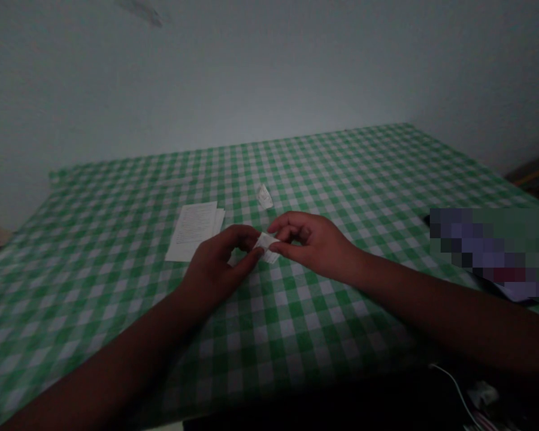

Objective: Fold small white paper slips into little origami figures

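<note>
A small folded piece of printed paper [268, 241] is held between both hands over the middle of the table. My left hand [220, 257] pinches its left side between thumb and fingers. From the right, my right hand [312, 242] grips the other side, thumb on the near face and fingers curled behind. Just beyond the hands lies another small folded paper [265, 197] on the cloth. Beside my left hand is a short stack of printed sheets [193, 227], its lower right corner hidden by that hand.
A green and white checked cloth [341, 179] covers the table, which meets a pale wall [269, 72] at the back. At the right edge lies a dark-edged flat object, mostly blurred out. A white cable [458, 392] hangs below the table's front right.
</note>
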The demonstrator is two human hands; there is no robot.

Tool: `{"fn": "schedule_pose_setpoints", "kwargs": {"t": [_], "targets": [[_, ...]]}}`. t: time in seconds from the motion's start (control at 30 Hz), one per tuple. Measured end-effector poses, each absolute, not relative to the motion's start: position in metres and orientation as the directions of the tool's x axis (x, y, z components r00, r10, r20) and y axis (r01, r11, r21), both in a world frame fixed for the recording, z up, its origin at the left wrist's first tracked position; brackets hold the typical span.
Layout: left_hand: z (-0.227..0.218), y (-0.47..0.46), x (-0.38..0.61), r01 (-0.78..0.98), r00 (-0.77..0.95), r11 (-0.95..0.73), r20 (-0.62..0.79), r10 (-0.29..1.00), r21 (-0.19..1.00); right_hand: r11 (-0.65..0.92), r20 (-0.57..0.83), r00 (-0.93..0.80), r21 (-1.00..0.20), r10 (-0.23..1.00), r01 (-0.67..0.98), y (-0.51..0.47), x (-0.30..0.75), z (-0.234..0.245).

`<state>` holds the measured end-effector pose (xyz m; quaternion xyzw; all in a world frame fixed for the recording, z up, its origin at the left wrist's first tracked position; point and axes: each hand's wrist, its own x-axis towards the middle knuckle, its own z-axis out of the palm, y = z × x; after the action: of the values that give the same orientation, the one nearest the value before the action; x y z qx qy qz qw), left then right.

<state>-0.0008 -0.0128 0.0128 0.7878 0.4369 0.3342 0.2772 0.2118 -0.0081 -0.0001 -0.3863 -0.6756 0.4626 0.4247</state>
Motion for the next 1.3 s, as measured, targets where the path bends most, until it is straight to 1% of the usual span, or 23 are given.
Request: {"fn": "schedule_pose_setpoints", "kwargs": {"t": [0.1, 0.2, 0.3, 0.4, 0.5, 0.7, 1.3], "targets": [[0.014, -0.014, -0.001, 0.490, 0.410, -0.455, 0.264, 0.873, 0.744, 0.242, 0.185, -0.359, -0.963, 0.915, 0.121, -0.008, 0.212, 0.000], [0.014, -0.015, -0.002, 0.444, 0.413, -0.436, 0.254, 0.875, 0.783, 0.214, 0.161, -0.384, -0.972, 0.909, 0.099, -0.008, 0.212, 0.000], [0.014, -0.016, 0.000, 0.378, 0.420, -0.387, 0.217, 0.881, 0.841, 0.230, 0.168, -0.395, -0.967, 0.903, 0.114, -0.009, 0.211, 0.000], [0.017, -0.016, 0.002, 0.361, 0.398, -0.317, 0.163, 0.903, 0.877, 0.242, 0.168, -0.397, -0.960, 0.902, 0.142, -0.012, 0.211, 0.001], [0.019, -0.017, 0.004, 0.377, 0.379, -0.287, 0.136, 0.916, 0.881, 0.235, 0.158, -0.400, -0.960, 0.903, 0.152, -0.014, 0.210, 0.002], [0.018, -0.017, 0.004, 0.409, 0.351, -0.289, 0.142, 0.925, 0.866, 0.238, 0.157, -0.409, -0.958, 0.899, 0.157, -0.014, 0.210, 0.001], [0.019, -0.017, 0.008, 0.332, 0.309, -0.176, 0.069, 0.948, 0.927, 0.264, 0.170, -0.418, -0.948, 0.892, 0.177, -0.015, 0.209, 0.003]]}}
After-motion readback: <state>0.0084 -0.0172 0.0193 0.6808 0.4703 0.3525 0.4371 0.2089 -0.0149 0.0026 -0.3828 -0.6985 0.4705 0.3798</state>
